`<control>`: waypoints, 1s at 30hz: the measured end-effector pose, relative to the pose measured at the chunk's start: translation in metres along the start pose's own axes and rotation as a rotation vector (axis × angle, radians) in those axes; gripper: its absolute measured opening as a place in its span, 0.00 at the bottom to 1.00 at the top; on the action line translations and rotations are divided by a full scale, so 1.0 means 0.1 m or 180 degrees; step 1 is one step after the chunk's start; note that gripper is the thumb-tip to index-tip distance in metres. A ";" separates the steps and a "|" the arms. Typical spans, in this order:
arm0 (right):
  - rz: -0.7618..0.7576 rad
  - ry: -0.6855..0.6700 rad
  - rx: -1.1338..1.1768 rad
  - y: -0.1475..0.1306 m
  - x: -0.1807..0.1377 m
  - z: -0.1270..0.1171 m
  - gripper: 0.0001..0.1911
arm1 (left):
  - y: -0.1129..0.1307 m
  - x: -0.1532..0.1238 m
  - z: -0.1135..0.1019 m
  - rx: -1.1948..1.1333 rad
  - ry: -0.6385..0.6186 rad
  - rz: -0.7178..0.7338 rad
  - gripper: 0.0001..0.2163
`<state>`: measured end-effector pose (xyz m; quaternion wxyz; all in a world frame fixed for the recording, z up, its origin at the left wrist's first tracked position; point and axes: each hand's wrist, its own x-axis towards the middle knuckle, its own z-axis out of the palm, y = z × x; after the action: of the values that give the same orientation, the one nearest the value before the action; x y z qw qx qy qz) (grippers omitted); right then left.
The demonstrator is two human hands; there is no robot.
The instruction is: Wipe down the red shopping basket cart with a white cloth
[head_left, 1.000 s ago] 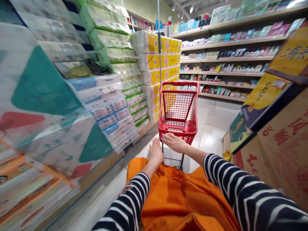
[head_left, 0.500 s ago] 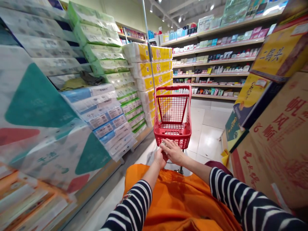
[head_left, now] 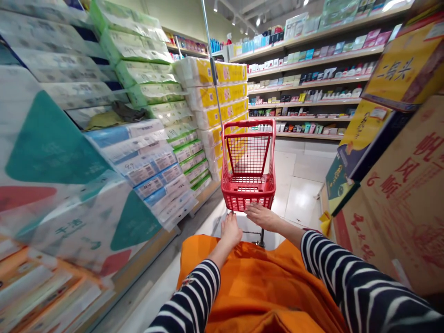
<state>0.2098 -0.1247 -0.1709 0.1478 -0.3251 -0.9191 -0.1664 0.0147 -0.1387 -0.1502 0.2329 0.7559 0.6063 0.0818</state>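
Note:
A red plastic shopping cart (head_left: pixel 249 190) with a mesh panel stands straight ahead of me on the floor. Just below its near edge is my left hand (head_left: pixel 231 230), back up, its fingers pointing toward the cart and nothing visible in it. To the right, my right hand (head_left: pixel 262 217) is stretched out flat, palm down, fingers reaching in front of the basket's lower rim. Whether the fingertips touch the cart I cannot tell. The two hands are apart. Orange cloth (head_left: pixel 249 277) covers my lap below them.
Stacked tissue packs (head_left: pixel 152 162) line the left side, with yellow-and-white packs (head_left: pixel 229 88) farther on. Cardboard boxes (head_left: pixel 409 194) rise close on the right. Shelves of bottles and small boxes (head_left: pixel 305 79) span the back. Tiled floor (head_left: pixel 301 192) shows beside the cart.
My hands were together, the right over the left. They have come apart: the left has moved slightly left, the right slightly right. The cart has hardly shifted.

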 end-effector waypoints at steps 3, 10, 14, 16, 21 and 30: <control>0.0079 0.0003 -0.0023 -0.06 -0.10 0.01 0.15 | 0.04 -0.04 0.01 0.0689 -0.0053 0.0120 0.31; 0.0037 0.0465 -0.0217 0.11 0.00 -0.37 0.20 | 0.24 -0.06 0.01 0.0734 0.0001 0.0249 0.32; -0.0095 0.0560 -0.0210 0.10 -0.21 -0.10 0.16 | 0.31 -0.12 0.03 0.0788 -0.0088 0.0349 0.32; -0.0025 0.0595 -0.0225 0.06 -0.33 0.02 0.13 | 0.31 -0.13 0.03 0.0827 -0.0090 0.0369 0.32; 0.0262 0.0607 -0.0239 0.05 -0.38 -0.20 0.16 | 0.30 -0.11 0.05 0.0851 -0.0098 0.0360 0.33; 0.0274 0.0476 -0.0278 0.13 -0.53 -0.04 0.14 | 0.47 -0.15 0.05 0.0716 -0.0186 0.0473 0.34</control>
<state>0.2580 -0.1461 -0.1849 0.2087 -0.3570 -0.8826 -0.2235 0.0547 -0.1616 -0.1311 0.1576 0.8221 0.5470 0.0082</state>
